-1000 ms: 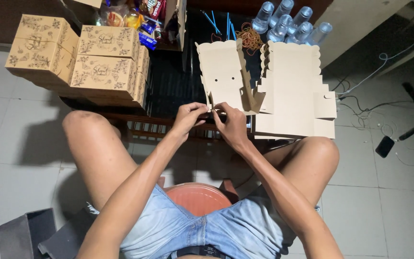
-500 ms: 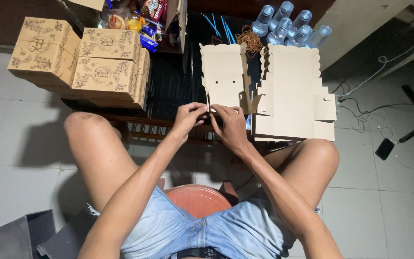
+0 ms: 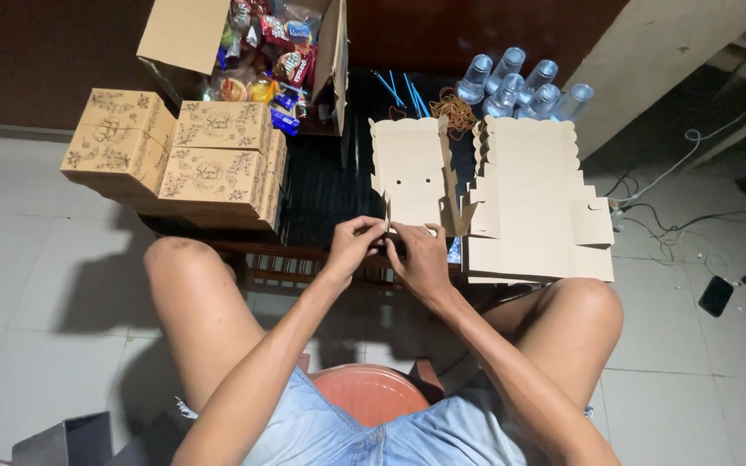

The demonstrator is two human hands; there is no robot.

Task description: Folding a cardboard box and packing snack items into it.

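Since the earlier frame, little is changed: one flat cardboard blank (image 3: 414, 173) is kept pinched at its lower edge by the left hand (image 3: 354, 244) and right hand (image 3: 421, 256), above the dark table (image 3: 317, 194). Beside it lie one stack of blanks (image 3: 535, 198), four printed boxes (image 3: 174, 155) and six bottles (image 3: 524, 84).

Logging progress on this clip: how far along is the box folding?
Done: several folded printed boxes stacked at the left. In hand: the left hand and right hand hold a flat cardboard blank by its lower edge, still mostly unfolded. Left: a stack of flat blanks at the right.
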